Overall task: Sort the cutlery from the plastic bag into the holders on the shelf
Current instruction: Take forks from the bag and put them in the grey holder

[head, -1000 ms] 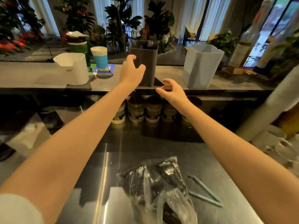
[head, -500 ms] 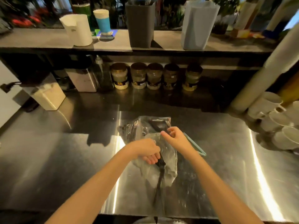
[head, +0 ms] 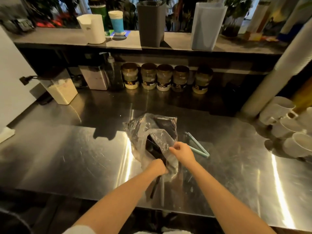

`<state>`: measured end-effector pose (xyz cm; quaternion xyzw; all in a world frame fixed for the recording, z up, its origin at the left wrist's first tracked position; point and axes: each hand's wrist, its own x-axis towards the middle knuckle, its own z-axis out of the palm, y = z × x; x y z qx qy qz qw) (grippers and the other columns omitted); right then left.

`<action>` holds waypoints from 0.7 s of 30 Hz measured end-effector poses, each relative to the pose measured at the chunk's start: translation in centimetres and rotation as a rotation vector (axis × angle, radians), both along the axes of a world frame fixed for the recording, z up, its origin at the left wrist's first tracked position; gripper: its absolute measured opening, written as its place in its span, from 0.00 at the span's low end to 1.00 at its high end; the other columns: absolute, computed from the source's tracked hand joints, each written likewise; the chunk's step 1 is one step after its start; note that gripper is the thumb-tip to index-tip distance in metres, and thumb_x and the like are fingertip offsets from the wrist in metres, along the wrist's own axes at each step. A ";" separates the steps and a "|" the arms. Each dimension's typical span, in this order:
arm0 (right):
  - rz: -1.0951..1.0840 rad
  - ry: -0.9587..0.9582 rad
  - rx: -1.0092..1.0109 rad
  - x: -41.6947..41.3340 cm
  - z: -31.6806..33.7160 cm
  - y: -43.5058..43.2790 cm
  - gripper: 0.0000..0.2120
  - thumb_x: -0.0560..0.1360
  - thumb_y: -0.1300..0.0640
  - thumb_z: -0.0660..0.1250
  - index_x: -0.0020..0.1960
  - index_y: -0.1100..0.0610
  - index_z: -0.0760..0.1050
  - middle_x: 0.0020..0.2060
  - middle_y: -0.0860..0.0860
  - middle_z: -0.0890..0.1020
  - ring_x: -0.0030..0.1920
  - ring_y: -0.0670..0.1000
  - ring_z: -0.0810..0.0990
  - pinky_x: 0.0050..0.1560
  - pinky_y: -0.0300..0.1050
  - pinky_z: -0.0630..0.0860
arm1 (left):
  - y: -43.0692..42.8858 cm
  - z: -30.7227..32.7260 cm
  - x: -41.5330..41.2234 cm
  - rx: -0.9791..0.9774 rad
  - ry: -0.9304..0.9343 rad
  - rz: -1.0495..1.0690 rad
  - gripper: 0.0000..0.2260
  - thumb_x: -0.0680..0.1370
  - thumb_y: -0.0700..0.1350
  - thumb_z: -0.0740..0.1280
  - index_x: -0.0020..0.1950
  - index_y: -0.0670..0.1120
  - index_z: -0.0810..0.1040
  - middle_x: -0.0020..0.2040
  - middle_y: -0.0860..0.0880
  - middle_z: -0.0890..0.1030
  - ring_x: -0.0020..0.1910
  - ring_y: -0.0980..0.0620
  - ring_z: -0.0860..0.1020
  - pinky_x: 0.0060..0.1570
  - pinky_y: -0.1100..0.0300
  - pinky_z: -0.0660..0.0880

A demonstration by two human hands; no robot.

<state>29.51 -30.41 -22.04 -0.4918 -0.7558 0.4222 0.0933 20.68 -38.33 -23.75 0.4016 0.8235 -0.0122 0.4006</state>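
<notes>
On the shiny surface [head: 67, 157] the bag [head: 152, 125] is lying near the front edge, with dark cutlery seen inside. A black fork [head: 155, 185] is gripped by the curled fingers of the left hand [head: 157, 167] at the bag's mouth, and the bag's edge is pinched by the right hand [head: 183, 153]. The fork should be drawn out slowly and straight while the bag is held down, so no plastic is snagged, then carried to a holder [head: 151, 24] on the shelf [head: 177, 41].

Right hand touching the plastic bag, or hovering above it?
Touching. The head view shows the right hand pinching the open edge of the plastic bag between thumb and fingers, with no gap.
</notes>
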 end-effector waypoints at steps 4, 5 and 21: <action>-0.099 0.140 -0.028 0.3 0.4 0.6 0.08 0.77 0.55 0.66 0.43 0.59 0.75 0.36 0.52 0.77 0.39 0.50 0.75 0.40 0.43 0.70 | -0.7 -1.3 0.5 0.062 -0.042 0.200 0.20 0.78 0.48 0.64 0.68 0.42 0.70 0.65 0.43 0.75 0.64 0.44 0.73 0.61 0.55 0.71; -0.095 0.143 -0.029 0.2 0.5 0.8 0.08 0.77 0.55 0.66 0.43 0.59 0.75 0.35 0.51 0.76 0.37 0.49 0.74 0.39 0.43 0.70 | -0.6 -1.3 0.2 0.074 -0.069 0.217 0.19 0.78 0.46 0.65 0.68 0.41 0.71 0.64 0.42 0.75 0.63 0.44 0.74 0.60 0.56 0.71; -0.076 0.100 -0.010 -2.6 1.1 4.4 0.14 0.78 0.49 0.63 0.40 0.55 0.64 0.35 0.47 0.70 0.41 0.50 0.71 0.43 0.46 0.66 | 2.2 1.4 -7.7 0.391 -0.833 1.106 0.11 0.80 0.38 0.62 0.38 0.43 0.68 0.30 0.49 0.65 0.15 0.59 0.62 0.15 0.68 0.58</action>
